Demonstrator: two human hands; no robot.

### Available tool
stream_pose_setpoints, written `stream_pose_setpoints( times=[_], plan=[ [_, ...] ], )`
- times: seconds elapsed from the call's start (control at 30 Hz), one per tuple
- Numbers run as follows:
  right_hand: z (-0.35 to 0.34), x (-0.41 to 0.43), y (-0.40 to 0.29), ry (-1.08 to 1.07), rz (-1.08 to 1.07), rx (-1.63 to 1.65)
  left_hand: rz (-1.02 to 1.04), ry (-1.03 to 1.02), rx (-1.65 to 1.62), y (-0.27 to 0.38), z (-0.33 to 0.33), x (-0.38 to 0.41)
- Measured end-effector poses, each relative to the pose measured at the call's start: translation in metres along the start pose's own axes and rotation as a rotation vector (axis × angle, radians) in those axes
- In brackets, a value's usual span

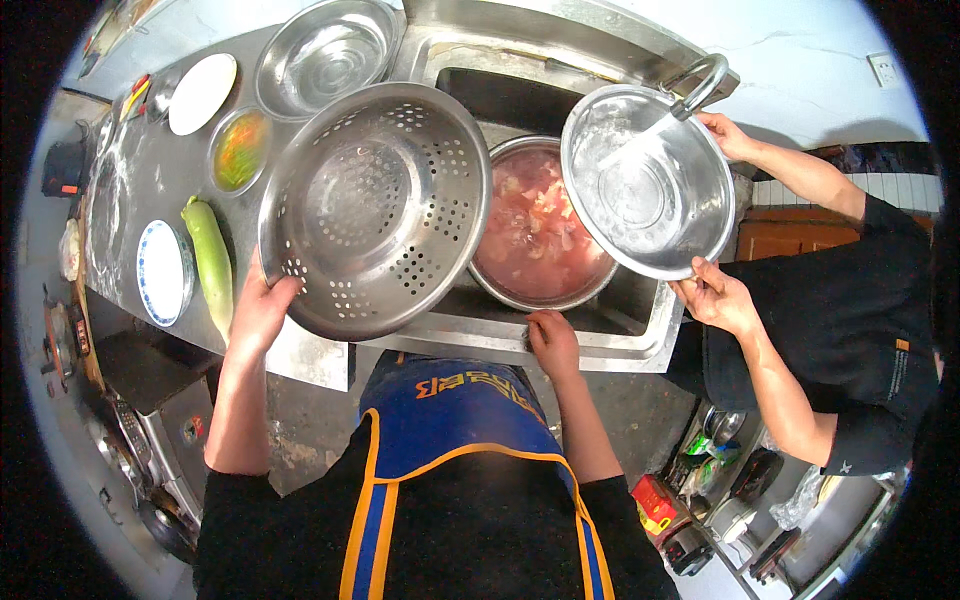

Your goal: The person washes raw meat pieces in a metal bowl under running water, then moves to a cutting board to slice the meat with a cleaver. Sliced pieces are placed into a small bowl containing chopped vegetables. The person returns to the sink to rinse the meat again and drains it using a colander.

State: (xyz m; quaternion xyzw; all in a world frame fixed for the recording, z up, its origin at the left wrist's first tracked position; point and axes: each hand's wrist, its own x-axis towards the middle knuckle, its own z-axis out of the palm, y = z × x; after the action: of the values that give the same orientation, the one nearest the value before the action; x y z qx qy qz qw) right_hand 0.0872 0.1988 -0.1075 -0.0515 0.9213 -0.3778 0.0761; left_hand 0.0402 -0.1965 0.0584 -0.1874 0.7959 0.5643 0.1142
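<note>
My left hand grips the rim of a large stainless-steel colander, thumb on the inside. The colander is tilted towards me over the worktop and the left part of the sink, with nothing in it. A round metal pot stands in the sink, holding pinkish water with pale pieces of what looks like raw meat. My right hand is at the sink's front edge, close below the pot's rim. Its fingers are curled, and whether they grip anything is unclear.
A co-worker's hands hold a metal basin under the running faucet, overlapping the pot. Leftward on the worktop are a pale green gourd, a blue-rimmed bowl, a bowl of shredded vegetables, a white plate and another metal basin.
</note>
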Motion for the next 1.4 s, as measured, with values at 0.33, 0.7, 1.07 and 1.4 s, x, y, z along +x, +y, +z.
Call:
stream_pose_setpoints(
  times=[0.33,0.7,1.07,1.4],
  plan=[
    [0.001,0.008,-0.012,-0.053,0.004,-0.034,-0.016,0.001,0.025,-0.015,-0.003,0.012],
    [0.007,0.01,-0.007,-0.028,0.021,0.015,0.007,-0.023,-0.072,-0.022,0.001,0.022],
    [0.002,0.011,-0.014,0.006,0.089,0.02,0.023,-0.026,-0.092,-0.014,0.01,0.036],
    [0.008,0.012,-0.009,0.092,0.164,0.087,0.041,-0.108,-0.022,-0.011,0.024,0.062]
  ],
)
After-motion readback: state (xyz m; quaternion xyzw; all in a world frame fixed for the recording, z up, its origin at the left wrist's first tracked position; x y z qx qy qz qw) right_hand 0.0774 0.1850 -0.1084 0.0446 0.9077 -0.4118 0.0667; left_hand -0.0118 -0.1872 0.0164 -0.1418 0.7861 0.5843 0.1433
